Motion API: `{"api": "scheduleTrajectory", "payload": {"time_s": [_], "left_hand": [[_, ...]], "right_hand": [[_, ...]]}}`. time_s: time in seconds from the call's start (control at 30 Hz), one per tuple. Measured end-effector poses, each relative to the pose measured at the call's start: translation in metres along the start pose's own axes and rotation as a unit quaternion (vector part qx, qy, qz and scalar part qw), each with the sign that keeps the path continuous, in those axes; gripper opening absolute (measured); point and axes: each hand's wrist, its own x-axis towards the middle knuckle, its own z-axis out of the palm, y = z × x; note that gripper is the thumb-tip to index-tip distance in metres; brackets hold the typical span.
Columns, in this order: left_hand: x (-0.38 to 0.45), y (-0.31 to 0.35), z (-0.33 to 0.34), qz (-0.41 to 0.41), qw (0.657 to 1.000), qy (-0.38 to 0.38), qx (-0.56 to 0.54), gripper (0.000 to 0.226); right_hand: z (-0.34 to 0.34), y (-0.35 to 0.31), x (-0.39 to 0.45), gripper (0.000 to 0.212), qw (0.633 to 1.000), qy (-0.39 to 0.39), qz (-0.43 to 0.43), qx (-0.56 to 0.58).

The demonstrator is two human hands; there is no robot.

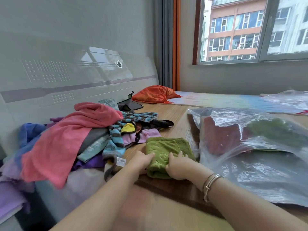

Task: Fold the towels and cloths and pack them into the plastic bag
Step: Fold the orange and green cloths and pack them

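While both hands pinch the folded green towel [166,155] at lower centre, left hand [141,161] and right hand [178,167] keep the fold tidy, likely for the plastic bag [250,147] at right; unfolded cloths [80,139] wait left.

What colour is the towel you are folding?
Green, with a raised embossed pattern. The head view shows the towel under both hands.
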Motion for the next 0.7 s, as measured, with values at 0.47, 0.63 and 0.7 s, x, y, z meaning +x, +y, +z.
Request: {"api": "scheduleTrajectory", "payload": {"time_s": [0.47, 0.63, 0.7], "left_hand": [[-0.083, 0.018, -0.028, 0.13, 0.988, -0.017, -0.087, 0.021], [-0.151, 0.046, -0.057, 0.241, 0.969, -0.031, 0.054, 0.022], [-0.183, 0.056, -0.061, 0.275, 0.953, -0.055, 0.115, 0.021]], "right_hand": [[0.015, -0.026, -0.084, 0.06, 0.979, 0.126, -0.064, 0.147], [-0.019, -0.019, -0.142, 0.074, 0.934, 0.281, -0.155, 0.156], [-0.032, -0.009, -0.169, 0.08, 0.913, 0.342, -0.191, 0.116]]}}
